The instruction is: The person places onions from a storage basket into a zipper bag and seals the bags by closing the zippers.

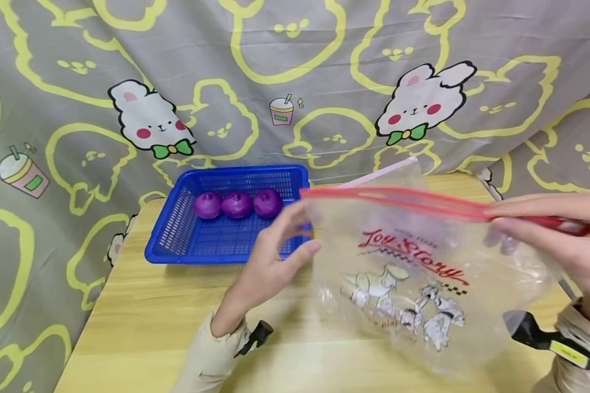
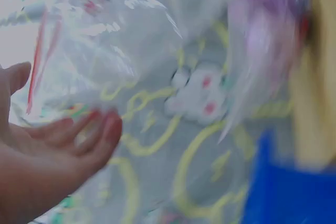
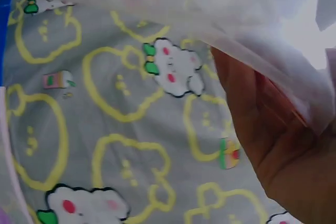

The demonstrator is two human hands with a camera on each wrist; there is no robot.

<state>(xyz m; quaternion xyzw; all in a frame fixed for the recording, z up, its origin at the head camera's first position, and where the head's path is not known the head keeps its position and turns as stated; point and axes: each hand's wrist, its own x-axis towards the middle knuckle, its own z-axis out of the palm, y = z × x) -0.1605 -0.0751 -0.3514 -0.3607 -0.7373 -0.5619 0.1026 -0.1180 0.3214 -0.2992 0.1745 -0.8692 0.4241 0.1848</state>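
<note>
Viewing remotely, I note the right hand pinching the red strip near one end of the clear bag; I judge this hold lets the printed panel hang below the grip. The left hand, thumb and fingers apart, grips nothing that I can see and stands beside the strip's other end, a position suited to steadying that corner. (Whether a fingertip touches the film, I cannot tell.) Beyond the left hand sits the blue basket; its walls presumably stop three purple onions rolling. Behind the pinched strip, a second bag shows, partly hidden.
</note>
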